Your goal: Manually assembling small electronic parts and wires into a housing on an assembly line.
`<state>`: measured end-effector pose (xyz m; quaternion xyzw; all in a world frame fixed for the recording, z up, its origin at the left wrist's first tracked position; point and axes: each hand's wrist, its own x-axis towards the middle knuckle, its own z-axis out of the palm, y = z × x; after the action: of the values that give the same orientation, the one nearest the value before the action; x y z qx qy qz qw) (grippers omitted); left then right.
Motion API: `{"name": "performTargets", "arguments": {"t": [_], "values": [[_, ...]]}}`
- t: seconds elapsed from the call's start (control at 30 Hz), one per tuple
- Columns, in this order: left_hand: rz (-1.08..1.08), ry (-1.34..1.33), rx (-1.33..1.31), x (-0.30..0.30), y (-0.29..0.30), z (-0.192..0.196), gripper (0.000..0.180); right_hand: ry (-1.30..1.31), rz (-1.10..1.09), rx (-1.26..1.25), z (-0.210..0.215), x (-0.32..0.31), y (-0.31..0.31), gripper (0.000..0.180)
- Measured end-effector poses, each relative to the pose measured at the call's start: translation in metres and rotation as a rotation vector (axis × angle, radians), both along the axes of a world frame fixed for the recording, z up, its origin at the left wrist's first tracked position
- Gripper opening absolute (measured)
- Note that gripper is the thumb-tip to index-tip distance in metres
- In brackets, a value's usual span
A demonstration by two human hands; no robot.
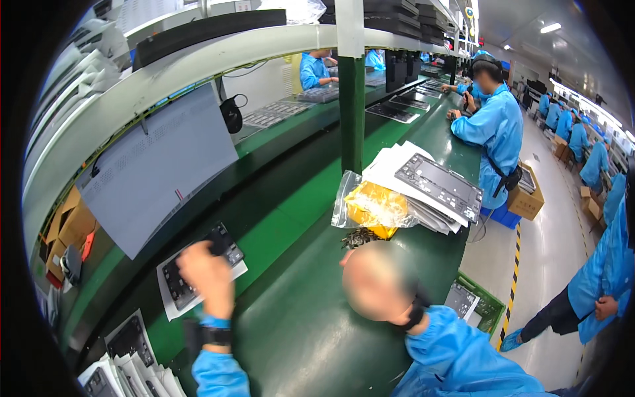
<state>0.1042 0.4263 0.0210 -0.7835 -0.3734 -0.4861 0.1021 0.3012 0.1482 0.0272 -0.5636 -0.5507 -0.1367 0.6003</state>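
My left hand (pixel 206 271) is over a flat black panel (pixel 230 250) with small cutouts, which lies on a white sheet (pixel 173 308) on the green bench. Its fingers are smeared and partly hidden, so whether they grip anything does not show. My right hand (pixel 376 281) is blurred too, just on the near side of a small pile of dark little parts (pixel 362 237). Behind that pile lies a clear plastic bag with yellow wrapping (pixel 377 206). To its right, another black panel (pixel 440 182) rests on a stack of white sheets.
A green post (pixel 352 119) rises from the bench (pixel 297 331). More panels and sheets (pixel 132 344) are stacked at the lower left. A green crate (pixel 488 304) stands beside the bench at right. A co-worker in blue (pixel 493 126) works farther along; another person (pixel 605 264) stands at far right.
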Motion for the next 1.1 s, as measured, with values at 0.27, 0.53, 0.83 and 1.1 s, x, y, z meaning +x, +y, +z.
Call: {"name": "performTargets", "arguments": {"t": [0.27, 0.53, 0.83, 1.1], "values": [[-0.781, 0.18, -0.437, 0.181, -0.109, -0.032, 0.018, 0.167, -0.48, -0.169, -0.046, 0.003, -0.194, 0.021], [-0.847, 0.165, -0.606, 0.176, -0.107, -0.04, 0.013, 0.259, -0.543, -0.146, -0.06, 0.016, -0.211, 0.018], [-0.855, -0.064, -0.664, 0.177, -0.115, -0.043, 0.007, 0.168, -0.329, -0.135, -0.038, 0.028, -0.12, 0.016], [-1.076, -0.503, -0.94, 0.154, -0.114, -0.025, 0.012, 0.311, -0.158, -0.197, -0.019, 0.04, -0.046, 0.015]]}}
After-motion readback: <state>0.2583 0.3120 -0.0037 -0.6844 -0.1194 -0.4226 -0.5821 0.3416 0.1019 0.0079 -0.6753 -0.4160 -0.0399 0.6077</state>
